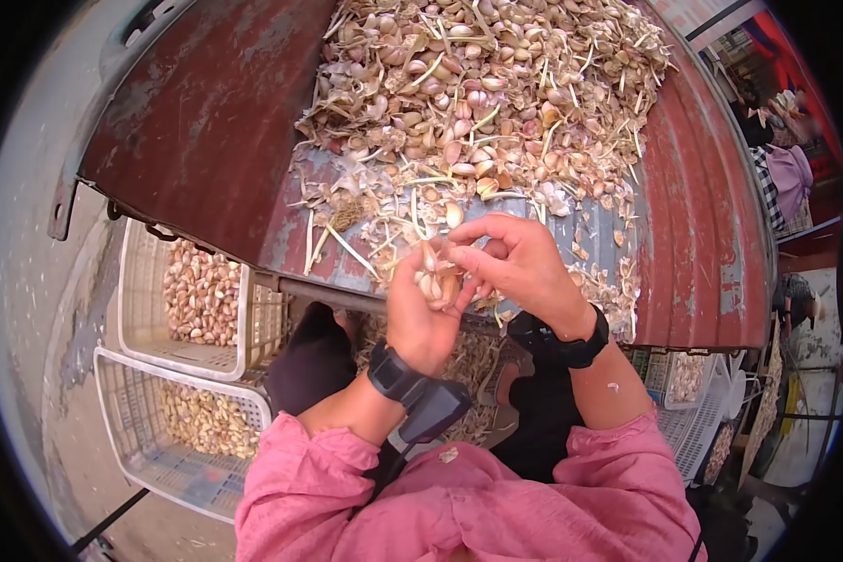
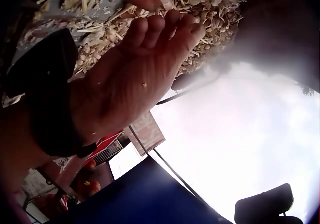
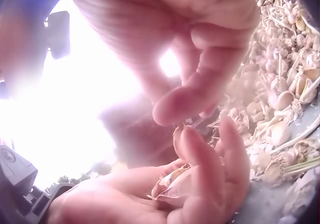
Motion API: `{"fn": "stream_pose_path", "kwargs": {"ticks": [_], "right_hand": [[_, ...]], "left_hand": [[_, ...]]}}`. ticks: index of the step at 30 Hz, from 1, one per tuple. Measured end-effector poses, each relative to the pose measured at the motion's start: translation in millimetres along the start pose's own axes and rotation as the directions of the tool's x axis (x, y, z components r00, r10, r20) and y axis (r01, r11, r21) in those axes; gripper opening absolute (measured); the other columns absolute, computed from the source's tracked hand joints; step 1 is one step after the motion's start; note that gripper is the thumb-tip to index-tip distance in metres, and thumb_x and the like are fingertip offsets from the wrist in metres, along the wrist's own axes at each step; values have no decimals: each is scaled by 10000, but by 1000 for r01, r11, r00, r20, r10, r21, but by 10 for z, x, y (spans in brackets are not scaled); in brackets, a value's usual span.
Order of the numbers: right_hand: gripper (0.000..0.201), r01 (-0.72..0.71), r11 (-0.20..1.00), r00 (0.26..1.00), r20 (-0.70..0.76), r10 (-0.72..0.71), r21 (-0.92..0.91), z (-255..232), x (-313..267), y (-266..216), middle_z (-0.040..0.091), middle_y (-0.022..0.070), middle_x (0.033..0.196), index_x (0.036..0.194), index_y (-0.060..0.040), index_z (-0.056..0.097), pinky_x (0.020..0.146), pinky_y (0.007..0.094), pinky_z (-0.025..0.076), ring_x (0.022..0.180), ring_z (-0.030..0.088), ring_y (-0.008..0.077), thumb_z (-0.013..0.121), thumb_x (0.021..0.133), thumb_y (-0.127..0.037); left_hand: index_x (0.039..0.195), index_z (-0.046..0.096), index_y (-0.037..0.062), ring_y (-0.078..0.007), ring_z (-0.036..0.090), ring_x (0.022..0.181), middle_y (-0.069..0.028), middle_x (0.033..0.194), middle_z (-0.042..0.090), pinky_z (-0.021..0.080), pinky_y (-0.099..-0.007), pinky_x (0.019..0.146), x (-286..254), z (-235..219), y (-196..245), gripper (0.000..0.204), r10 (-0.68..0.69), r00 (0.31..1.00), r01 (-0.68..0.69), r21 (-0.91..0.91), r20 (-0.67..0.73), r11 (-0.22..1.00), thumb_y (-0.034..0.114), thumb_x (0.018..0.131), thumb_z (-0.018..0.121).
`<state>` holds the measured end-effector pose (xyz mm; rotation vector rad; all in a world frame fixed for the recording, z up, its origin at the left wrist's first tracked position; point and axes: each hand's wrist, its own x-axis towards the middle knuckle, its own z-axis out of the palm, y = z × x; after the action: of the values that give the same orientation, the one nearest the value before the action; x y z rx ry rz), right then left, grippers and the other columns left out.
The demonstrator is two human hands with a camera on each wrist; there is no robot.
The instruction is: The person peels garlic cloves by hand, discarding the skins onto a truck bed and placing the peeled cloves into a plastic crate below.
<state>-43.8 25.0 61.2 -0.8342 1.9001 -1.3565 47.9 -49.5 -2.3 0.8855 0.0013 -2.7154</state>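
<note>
In the head view, my left hand [image 1: 421, 314] cups several garlic cloves [image 1: 437, 284], palm up, with its fingers curled round them. My right hand [image 1: 529, 272] comes in from the right and pinches at the top of a clove by the left fingertips. The right wrist view shows the right thumb and fingers [image 3: 182, 101] meeting on the clove tip [image 3: 178, 136], above papery cloves [image 3: 172, 184] in the left palm [image 3: 120, 194]. The left wrist view has the banded right hand [image 2: 130, 79] with bent fingers; what it pinches is hidden there.
A large heap of garlic [image 1: 496, 84] with dry stalks and skins lies on the red metal sheet [image 1: 707, 234]. Two crates, one upper [image 1: 243, 323] and one lower [image 1: 107, 393], hold cloves at the left. More baskets [image 1: 688, 431] stand at the right.
</note>
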Motion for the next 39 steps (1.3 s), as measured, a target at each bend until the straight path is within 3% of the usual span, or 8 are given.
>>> {"fn": "stream_pose_path", "kwargs": {"ticks": [9, 13, 15, 18, 21, 25, 32, 39], "right_hand": [[253, 133, 739, 963, -91, -254, -660, -147, 622, 706, 582, 102, 684, 867, -11, 606, 605, 321, 451, 653, 564, 217, 637, 670, -166], [218, -2, 713, 1000, -2, 1, -701, -272, 375, 516, 586, 120, 685, 855, 27, 568, 587, 320, 455, 622, 572, 236, 602, 700, -123], [212, -106, 994, 994, -34, 106, 8, -297, 125, 538, 586, 66, 711, 913, 48, 546, 582, 257, 462, 652, 579, 131, 565, 780, -116], [204, -87, 979, 996, -10, 91, 186, -247, -175, 394, 588, 48, 827, 956, 53, 543, 613, 214, 464, 715, 568, 85, 519, 839, -112], [200, 0, 962, 999, 37, -11, 273, -165, -338, 274, 583, 61, 969, 984, 40, 553, 684, 229, 460, 809, 557, 99, 493, 854, -100], [214, 214, 915, 960, 101, -263, 341, -71, -396, 249, 487, 104, 1157, 1018, 28, 562, 795, 261, 426, 931, 521, 137, 461, 854, -65], [292, 468, 849, 816, -248, -522, -246, -209, -339, 334, 551, 118, 847, 923, -11, 555, 601, 272, 461, 729, 561, 205, 611, 744, -234], [260, 381, 698, 814, -138, -564, -606, -192, -326, 367, 470, 51, 555, 686, -36, 467, 419, 275, 353, 444, 471, 171, 554, 803, -251]], "left_hand": [[880, 519, 39, -136, 532, 666, -50, 828, 559, 366, -230, 457, -561, -357, 420, 183, -88, 996, 90, -304, 19, 948, 203, 841, 446], [1096, 454, 49, -256, 557, 900, -168, 1043, 518, 488, -357, 692, -799, -751, 1442, 351, 301, 949, -315, -363, -97, 877, 297, 848, 447], [1281, 238, 44, -314, 415, 1132, -237, 1253, 326, 390, -500, 890, -914, -516, 1805, 603, 440, 836, -545, -406, -327, 734, 384, 833, 456], [1323, 51, 30, -316, 285, 1225, -214, 1353, 147, 289, -574, 946, -846, -890, 2082, 775, 469, 755, -611, -233, -458, 757, 444, 815, 463], [1073, 471, 52, -153, 556, 827, -61, 934, 564, 479, -277, 660, -781, -596, 1339, 363, 557, 830, -527, 281, -34, 802, 354, 888, 391], [1061, 481, 56, -100, 459, 553, -37, 737, 528, 347, -208, 462, -578, 121, 261, 373, -112, 976, -52, 701, 186, 711, 359, 924, 310], [978, 462, 55, -35, 318, 488, 10, 715, 463, 246, -170, 423, -137, 268, -182, 214, -174, 935, 26, 426, 310, 904, 250, 910, 405], [976, 474, 57, -32, 276, 450, 25, 657, 419, 228, -172, 398, -174, 217, -192, 194, -116, 917, -78, 458, 381, 886, 225, 911, 404]]}}
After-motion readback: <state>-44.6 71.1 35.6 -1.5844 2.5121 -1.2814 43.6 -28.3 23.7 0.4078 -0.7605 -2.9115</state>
